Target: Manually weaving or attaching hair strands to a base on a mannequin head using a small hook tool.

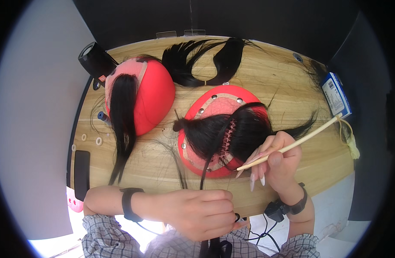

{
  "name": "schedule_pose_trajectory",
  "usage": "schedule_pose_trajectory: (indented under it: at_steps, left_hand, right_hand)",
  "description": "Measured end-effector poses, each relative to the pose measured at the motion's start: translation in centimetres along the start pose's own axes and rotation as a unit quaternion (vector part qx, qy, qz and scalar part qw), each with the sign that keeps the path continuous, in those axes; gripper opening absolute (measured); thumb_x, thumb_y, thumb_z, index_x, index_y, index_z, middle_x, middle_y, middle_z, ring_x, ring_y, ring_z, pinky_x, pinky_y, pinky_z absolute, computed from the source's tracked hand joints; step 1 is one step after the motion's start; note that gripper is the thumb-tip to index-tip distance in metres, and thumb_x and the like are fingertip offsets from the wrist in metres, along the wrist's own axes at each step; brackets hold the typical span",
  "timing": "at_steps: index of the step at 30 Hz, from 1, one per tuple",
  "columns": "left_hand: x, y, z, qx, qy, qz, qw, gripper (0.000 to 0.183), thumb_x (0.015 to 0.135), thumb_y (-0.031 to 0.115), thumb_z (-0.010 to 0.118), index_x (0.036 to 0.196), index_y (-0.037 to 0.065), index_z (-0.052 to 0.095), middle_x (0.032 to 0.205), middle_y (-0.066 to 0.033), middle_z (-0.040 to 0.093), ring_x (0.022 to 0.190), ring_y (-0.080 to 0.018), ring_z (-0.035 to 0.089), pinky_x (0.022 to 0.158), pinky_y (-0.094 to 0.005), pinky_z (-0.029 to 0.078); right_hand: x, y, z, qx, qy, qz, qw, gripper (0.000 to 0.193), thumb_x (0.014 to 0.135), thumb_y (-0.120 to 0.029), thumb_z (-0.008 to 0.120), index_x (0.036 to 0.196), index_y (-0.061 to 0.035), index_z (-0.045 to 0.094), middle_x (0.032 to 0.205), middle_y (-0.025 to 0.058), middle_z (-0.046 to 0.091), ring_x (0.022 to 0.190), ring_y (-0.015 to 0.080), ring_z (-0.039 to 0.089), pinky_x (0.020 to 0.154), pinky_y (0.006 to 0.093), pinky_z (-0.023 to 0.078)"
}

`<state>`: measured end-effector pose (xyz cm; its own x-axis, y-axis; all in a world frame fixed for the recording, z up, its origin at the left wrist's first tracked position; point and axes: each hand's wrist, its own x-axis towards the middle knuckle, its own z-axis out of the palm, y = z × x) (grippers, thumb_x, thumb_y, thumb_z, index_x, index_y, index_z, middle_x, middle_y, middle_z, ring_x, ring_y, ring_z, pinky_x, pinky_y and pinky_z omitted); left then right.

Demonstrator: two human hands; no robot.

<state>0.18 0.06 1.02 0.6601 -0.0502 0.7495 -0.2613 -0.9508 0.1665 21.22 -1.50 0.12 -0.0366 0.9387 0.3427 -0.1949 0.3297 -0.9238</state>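
While a thin wooden stick is held in the right hand, pinched by the fingers like a pencil, its tip is pointed at the low edge of a round red head form. The left hand is kept apart from it, nearer the front, with its fingers curled up tight. A thin strand of black hair is pulled down from the form and is gripped by this left hand, but the pinch itself is hidden.

The form is set in the middle of the bench. It is covered by a pink net, held on with shiny pins, and black hair is spread over it. To its left, another red head form is seen with a long black lock laid across it. Behind them, a black hair bunch is laid down.
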Motion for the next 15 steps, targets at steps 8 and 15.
schedule_pose_trajectory:
  at_steps: [8, 15]
  left_hand:
    - [0.2, -0.1, -0.6, 0.001, -0.026, 0.014, 1.0, 0.026, 0.082, 0.008, 0.074, 0.065, 0.004, 0.054, 0.07, -0.0037, 0.053, 0.063, -0.0163, 0.054, 0.082, -0.0313, 0.056]
    - [-0.1, 0.1, -0.3, -0.004, -0.026, 0.021, 0.999, 0.018, 0.081, 0.008, 0.071, 0.07, 0.002, 0.058, 0.071, -0.0036, 0.05, 0.067, -0.0179, 0.053, 0.082, -0.0332, 0.053]
  right_hand:
    - [0.6, 0.1, 1.1, 0.059, 0.073, -0.061, 0.994, 0.015, 0.101, -0.004, 0.049, 0.086, 0.0004, 0.047, 0.066, 0.0132, 0.06, 0.055, 0.0173, 0.063, 0.053, 0.0309, 0.056]
    - [2.2, -1.0, 0.7, -0.117, -0.038, -0.183, 0.975, 0.028, 0.105, -0.021, 0.042, 0.091, -0.0007, 0.055, 0.076, 0.0131, 0.062, 0.063, 0.0213, 0.063, 0.073, 0.0424, 0.057]
